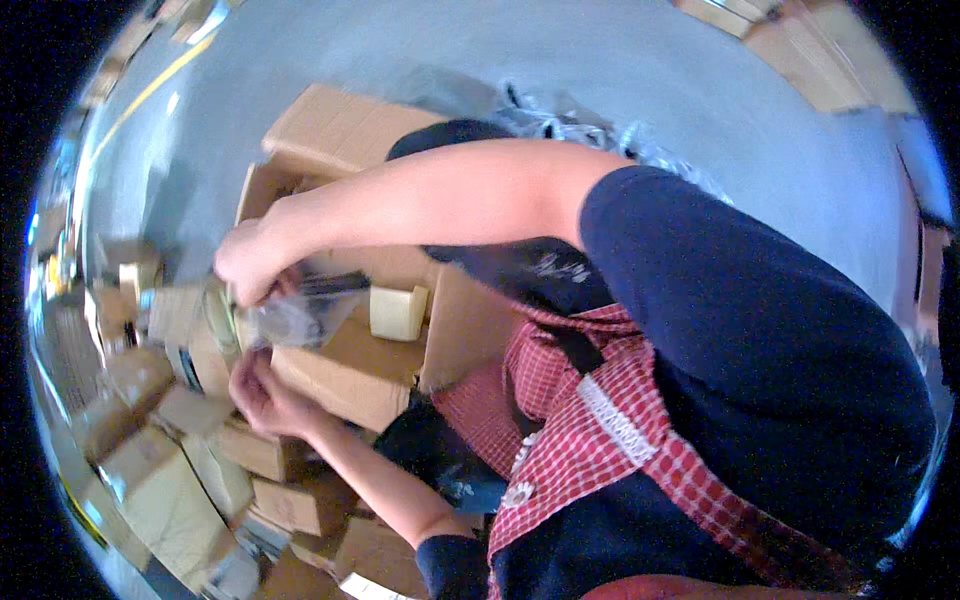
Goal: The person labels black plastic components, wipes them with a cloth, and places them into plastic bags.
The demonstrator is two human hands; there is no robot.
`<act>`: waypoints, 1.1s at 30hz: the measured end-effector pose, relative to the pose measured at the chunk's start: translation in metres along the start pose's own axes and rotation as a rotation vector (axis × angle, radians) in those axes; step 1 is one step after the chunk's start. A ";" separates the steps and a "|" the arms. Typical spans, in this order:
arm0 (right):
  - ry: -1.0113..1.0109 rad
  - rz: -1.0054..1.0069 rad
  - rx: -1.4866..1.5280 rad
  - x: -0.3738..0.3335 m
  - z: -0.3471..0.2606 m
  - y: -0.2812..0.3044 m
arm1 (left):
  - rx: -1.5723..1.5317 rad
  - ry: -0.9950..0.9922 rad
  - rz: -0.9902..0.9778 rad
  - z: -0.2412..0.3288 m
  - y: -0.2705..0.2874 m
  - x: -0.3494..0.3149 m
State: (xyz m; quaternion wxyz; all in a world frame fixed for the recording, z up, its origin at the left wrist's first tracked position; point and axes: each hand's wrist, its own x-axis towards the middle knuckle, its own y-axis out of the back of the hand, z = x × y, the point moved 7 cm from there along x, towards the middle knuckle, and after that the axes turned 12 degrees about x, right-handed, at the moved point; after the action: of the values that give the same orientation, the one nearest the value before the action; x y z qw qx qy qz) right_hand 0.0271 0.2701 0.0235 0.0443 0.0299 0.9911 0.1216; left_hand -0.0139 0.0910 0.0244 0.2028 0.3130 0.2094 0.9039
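A clear plastic bag (305, 318) is stretched between my two hands, over an open cardboard box (345, 385). Something dark shows at the bag's upper side, too blurred to name. My right hand (258, 262) is closed on the bag's upper edge, its fingers curled down. Below it, my left hand (268, 398) is closed in a pinch at the bag's lower corner; motion blurs the fingertips. A small pale yellow carton (397, 312) sits in the cardboard box. A yellow-green curved strip (220, 320) shows just left of the hands.
Many cardboard cartons (155, 480) are piled along the left and lower left. Beyond the open box, crumpled clear plastic (570, 125) lies on the grey floor (400, 45). My red checked apron (580, 430) and dark-clad knees border the box on its right.
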 end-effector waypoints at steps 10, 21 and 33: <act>0.215 0.587 0.289 -0.211 0.047 0.153 | 0.098 0.383 -0.349 -0.073 -0.038 -0.055; -1.005 1.107 -0.392 -0.612 0.356 0.218 | 0.304 0.425 -0.740 -0.178 -0.043 -0.163; -1.448 1.049 -0.130 -0.803 0.483 0.065 | 0.707 0.233 -0.949 -0.166 -0.025 -0.173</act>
State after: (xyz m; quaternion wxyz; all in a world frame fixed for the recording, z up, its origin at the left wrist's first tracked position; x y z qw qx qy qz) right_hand 0.8743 0.3916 -0.3624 0.5990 0.5457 0.5705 0.1336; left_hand 0.0086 -0.0158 -0.1903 0.4433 0.1327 0.6347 0.6189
